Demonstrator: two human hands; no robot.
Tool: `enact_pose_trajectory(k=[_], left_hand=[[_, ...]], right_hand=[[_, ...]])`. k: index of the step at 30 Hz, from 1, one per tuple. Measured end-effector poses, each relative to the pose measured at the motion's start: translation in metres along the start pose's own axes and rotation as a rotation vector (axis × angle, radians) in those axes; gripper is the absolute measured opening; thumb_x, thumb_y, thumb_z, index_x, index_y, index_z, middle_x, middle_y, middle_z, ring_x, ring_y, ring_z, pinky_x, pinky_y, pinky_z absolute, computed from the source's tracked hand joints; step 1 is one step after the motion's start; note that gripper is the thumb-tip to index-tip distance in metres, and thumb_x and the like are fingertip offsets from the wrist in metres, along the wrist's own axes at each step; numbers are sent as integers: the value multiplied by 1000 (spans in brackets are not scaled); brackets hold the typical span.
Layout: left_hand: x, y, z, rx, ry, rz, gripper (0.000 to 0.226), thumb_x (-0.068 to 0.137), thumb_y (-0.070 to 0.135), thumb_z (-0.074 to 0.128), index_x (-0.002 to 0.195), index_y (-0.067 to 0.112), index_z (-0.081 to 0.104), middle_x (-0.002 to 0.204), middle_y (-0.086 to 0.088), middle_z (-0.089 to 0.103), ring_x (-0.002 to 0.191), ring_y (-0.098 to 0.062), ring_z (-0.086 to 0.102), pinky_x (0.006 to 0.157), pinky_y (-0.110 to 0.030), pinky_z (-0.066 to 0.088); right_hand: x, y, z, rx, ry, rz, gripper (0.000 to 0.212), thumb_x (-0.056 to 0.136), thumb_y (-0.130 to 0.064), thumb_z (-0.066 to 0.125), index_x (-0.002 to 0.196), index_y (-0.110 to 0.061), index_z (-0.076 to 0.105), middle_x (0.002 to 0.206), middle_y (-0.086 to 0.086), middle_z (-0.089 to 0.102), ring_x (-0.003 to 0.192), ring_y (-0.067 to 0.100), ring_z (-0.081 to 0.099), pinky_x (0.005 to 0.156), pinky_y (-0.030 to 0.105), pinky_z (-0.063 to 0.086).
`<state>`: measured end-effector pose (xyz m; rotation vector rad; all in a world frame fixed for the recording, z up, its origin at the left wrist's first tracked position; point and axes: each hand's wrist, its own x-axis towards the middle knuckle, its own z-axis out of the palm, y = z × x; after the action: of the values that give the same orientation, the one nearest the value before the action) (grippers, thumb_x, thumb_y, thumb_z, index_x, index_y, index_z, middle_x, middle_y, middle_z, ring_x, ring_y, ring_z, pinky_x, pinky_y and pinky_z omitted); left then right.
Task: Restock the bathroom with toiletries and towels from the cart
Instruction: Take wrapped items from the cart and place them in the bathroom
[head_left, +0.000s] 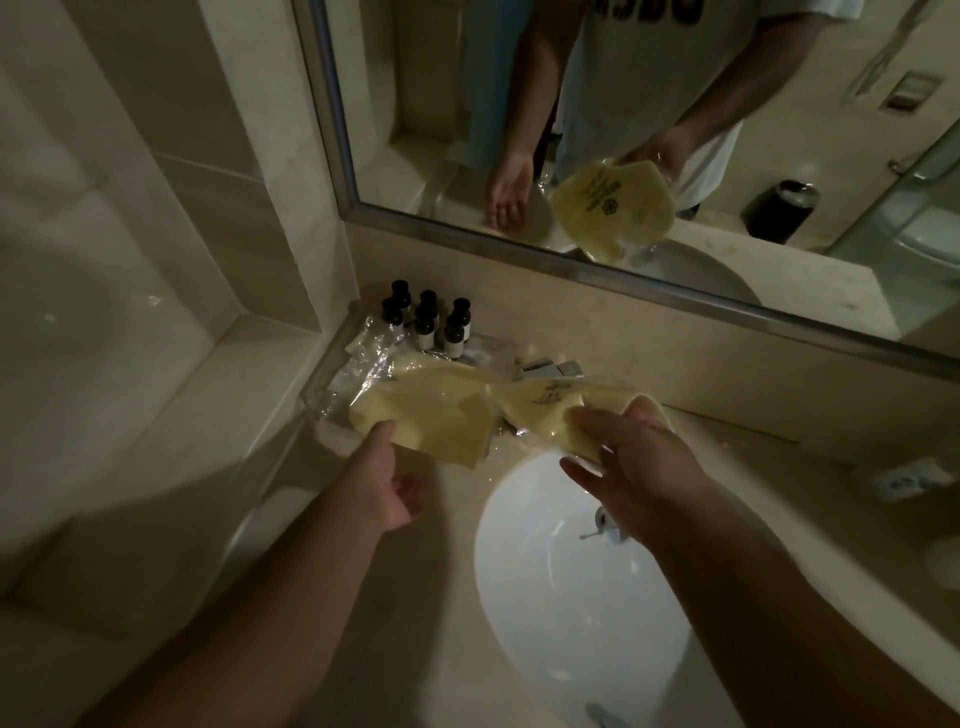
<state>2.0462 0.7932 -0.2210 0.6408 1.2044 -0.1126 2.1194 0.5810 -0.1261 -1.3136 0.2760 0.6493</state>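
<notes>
Bare forearms are seen reaching in from the bottom edge, the left forearm (249, 613) over the counter (415, 649) and the right forearm (779, 597) across a white oval basin (571, 623) sunk into that beige stone counter.

The right hand (639, 467) is held above the basin's back rim, back of the hand upward and fingers spread. A yellow packet (556, 410), flat, wrapped in clear film and printed with dark lettering, is pinched by it: the thumb is laid on top and the remaining fingers are splayed beneath. The packet is lifted off the counter, in front of the chrome tap (556, 369).

The left hand (389, 488) is turned palm inward, its fingers loosely curled and its thumb stretched forward. Nothing is gripped by it. The thumb tip is placed at the near edge of a second yellow packet (431, 415); whether it is actually touched cannot be told through the blur. This second packet is laid towards the counter's back-left corner, on crumpled clear wrapping (363, 358), beside the basin's left rim.

Behind it, in the back-left corner, small dark bottles (426, 322) with black caps are stood upright in a tight group.

A framed mirror (332, 130) is fixed above the counter's back edge. Both hands are reflected in it: one palm empty with its fingers relaxed, the other curled round the yellow packet. A black bin (784, 208) is also reflected.
</notes>
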Motion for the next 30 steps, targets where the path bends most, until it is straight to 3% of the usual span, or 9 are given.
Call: enact_pose_trajectory(k=[3,7,10,12,16,21,25,28,30], left_hand=[[-13,-7,-11,16,-17,-4,57,91,57,53,118,7,57,97,-10,59,80,-21,56,70,-33,42],[-42,1,-13,43,-351,17,75,88,70,46,120,5,63,98,-12,72,89,-24,60,78,-37,44],[-54,12,-16,6,-501,36,68,81,71,59,119,15,68,114,-13,71,107,-32,64,93,-45,47],[-56,18,-19,79,-572,63,68,84,70,57,125,18,68,126,-13,67,121,-35,58,109,-55,38],[-56,21,-26,227,-500,232,40,96,45,53,118,17,70,112,-11,70,112,-31,59,112,-51,34],[-57,24,-27,116,-426,350,34,98,22,54,129,8,59,115,-13,67,108,-31,61,102,-52,45],[-57,27,-25,-88,-421,372,23,97,18,56,118,11,64,102,-8,74,101,-26,66,96,-48,52],[-53,26,-25,-157,-405,403,22,96,17,57,117,11,64,102,-8,75,99,-25,67,94,-48,53],[-46,24,-26,-187,-377,420,26,96,16,57,121,11,63,111,-10,72,102,-27,68,88,-49,56]], right_hand=[[-1,-2,10,-2,-85,-39,17,89,2,62,99,-12,63,98,13,71,98,30,65,87,42,51],[-7,-6,18,-76,-357,-44,33,90,3,57,123,0,61,121,22,69,108,37,68,92,45,57],[-5,-10,13,-177,-526,38,49,82,-2,63,131,0,57,128,26,64,119,46,61,104,60,45],[-2,-11,10,-275,-578,94,52,79,-3,64,130,1,58,129,28,63,121,49,58,107,63,42],[1,-18,8,-420,-655,148,49,80,-2,67,129,3,59,127,26,65,116,44,63,96,52,52],[0,-22,11,-330,-474,116,25,94,-17,64,115,-4,70,119,32,65,100,38,64,94,49,48],[7,-10,8,95,-275,144,51,96,-59,45,109,-12,61,81,14,71,72,26,70,85,43,52],[11,16,12,53,-276,192,68,90,-69,47,118,-9,62,102,19,67,87,31,66,84,41,49],[11,36,20,-78,-294,229,59,93,-58,53,125,-8,62,110,18,68,91,31,66,83,41,50]])
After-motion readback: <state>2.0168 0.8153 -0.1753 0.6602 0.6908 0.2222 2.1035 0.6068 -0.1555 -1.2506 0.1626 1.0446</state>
